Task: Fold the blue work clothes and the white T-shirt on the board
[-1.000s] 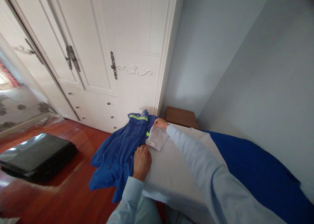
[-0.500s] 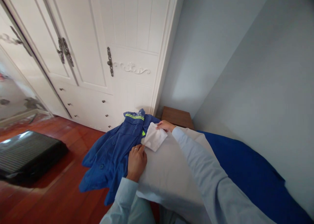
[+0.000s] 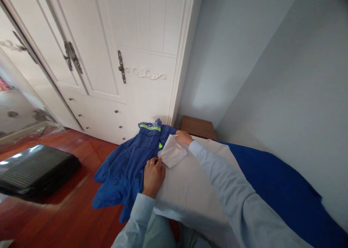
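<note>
A small white folded cloth (image 3: 174,153) lies on the white-sheeted surface (image 3: 190,186). My right hand (image 3: 184,137) pinches its far upper edge. At the cloth's near left corner is my left hand (image 3: 153,175), fingers bent and closed on that corner, a ring on one finger. Just left of the cloth a blue work jacket (image 3: 130,164) with a yellow-green stripe and dark buttons hangs over the side of the surface. The left hand rests against the jacket's edge.
Ahead stands a white wardrobe (image 3: 146,34) with dark handles. A brown wooden nightstand (image 3: 198,127) sits in the corner by the grey wall (image 3: 285,85). Blue fabric (image 3: 274,183) spreads along the right side. A black ribbed suitcase (image 3: 40,168) lies on the red wooden floor (image 3: 70,219).
The right hand has shifted slightly along the cloth's upper edge, and that corner now looks drawn up and more pointed. The left hand stays at the near corner. The view has shifted slightly.
</note>
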The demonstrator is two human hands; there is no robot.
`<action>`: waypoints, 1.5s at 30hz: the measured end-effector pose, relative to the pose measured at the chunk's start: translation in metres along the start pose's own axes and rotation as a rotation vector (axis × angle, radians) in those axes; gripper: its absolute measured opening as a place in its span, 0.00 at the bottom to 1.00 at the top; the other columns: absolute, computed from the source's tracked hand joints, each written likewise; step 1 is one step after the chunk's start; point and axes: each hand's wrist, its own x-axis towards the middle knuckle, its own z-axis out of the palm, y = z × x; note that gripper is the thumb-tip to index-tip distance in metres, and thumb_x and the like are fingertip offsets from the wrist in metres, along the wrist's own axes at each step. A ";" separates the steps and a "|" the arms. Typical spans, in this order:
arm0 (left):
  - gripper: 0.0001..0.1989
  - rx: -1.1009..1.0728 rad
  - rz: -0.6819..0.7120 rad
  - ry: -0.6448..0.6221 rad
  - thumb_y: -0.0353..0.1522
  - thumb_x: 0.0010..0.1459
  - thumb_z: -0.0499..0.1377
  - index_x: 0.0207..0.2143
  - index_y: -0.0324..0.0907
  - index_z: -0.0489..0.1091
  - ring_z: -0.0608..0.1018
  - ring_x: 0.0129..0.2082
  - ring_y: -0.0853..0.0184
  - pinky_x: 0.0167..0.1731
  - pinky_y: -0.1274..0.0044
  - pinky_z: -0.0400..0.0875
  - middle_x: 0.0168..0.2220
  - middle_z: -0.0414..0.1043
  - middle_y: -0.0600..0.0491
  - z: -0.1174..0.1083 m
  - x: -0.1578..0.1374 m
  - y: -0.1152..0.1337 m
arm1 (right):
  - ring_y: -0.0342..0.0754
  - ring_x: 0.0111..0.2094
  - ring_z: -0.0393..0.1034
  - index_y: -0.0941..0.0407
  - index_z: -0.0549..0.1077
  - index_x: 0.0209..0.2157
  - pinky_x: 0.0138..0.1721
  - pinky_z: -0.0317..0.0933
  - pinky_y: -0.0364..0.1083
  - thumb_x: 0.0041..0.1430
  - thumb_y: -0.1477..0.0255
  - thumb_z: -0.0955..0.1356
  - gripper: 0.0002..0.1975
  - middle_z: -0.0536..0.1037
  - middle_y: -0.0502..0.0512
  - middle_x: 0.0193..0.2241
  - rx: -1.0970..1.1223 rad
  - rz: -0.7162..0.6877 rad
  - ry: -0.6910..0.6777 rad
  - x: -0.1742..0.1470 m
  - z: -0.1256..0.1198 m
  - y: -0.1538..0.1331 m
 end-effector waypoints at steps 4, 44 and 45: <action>0.17 -0.004 0.024 0.024 0.29 0.64 0.58 0.53 0.33 0.76 0.73 0.50 0.53 0.52 0.65 0.71 0.52 0.75 0.41 0.003 0.000 -0.001 | 0.50 0.63 0.64 0.55 0.75 0.57 0.63 0.55 0.46 0.62 0.83 0.65 0.23 0.73 0.58 0.61 -0.099 -0.278 0.046 0.006 0.013 -0.009; 0.10 -0.209 -0.146 0.051 0.32 0.60 0.58 0.37 0.38 0.79 0.78 0.36 0.57 0.42 0.67 0.72 0.36 0.79 0.45 0.000 0.025 -0.014 | 0.54 0.59 0.68 0.58 0.75 0.55 0.63 0.60 0.55 0.69 0.70 0.67 0.16 0.76 0.64 0.56 0.015 -0.738 0.101 -0.085 0.066 0.010; 0.10 -0.217 -0.155 0.060 0.32 0.60 0.57 0.37 0.39 0.79 0.78 0.35 0.58 0.42 0.68 0.72 0.35 0.79 0.46 0.001 0.026 -0.015 | 0.54 0.60 0.68 0.59 0.75 0.55 0.63 0.60 0.56 0.68 0.70 0.67 0.17 0.75 0.65 0.56 0.011 -0.736 0.109 -0.088 0.064 0.014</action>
